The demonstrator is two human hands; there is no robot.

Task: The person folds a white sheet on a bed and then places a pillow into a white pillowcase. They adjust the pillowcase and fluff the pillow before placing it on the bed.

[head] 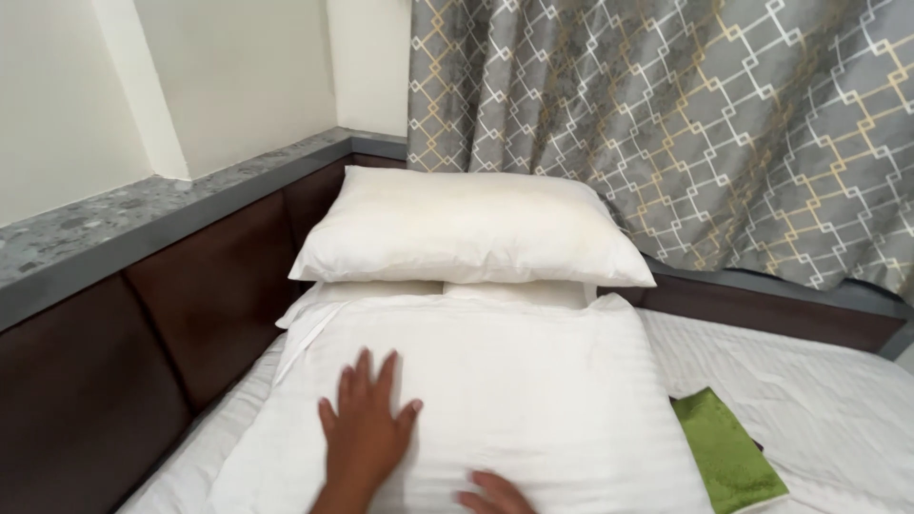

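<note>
Head view, looking down at a bed (838, 400) with a white striped sheet.

Hands: left hand (365, 428) lies flat, fingers spread, palm down on the near pillow (495, 390); it presses on the pillow and grips nothing. Right hand (495, 493) shows only at the bottom edge, fingers extended and resting on the same pillow, just right of the left hand; most of it is out of frame, but what shows looks flat and unclenched.

Position of the near pillow: directly under both hands, in a white striped case, lying flat on the bed.

Progress (judgement): the case appears fully on the near pillow, and the surface under the hands looks mostly smooth, with slight bunching at the far corners. What seems left is smoothing or settling it in place. The bedsheet to the right of the hands looks already spread.

Count:
- Pillows: 3 or 4. One under the hands; one plump plain pillow (466, 228) beyond the hands on top; beneath that, white edges (519, 290) that look like two more, but I cannot tell for sure.
- Green cloth (728, 452): 1, folded, right of the hands on the bed.
- Curtain (685, 124): 1, grey with a lattice pattern, far beyond the hands.
- Dark padded headboard (143, 333), left of the hands.
</note>
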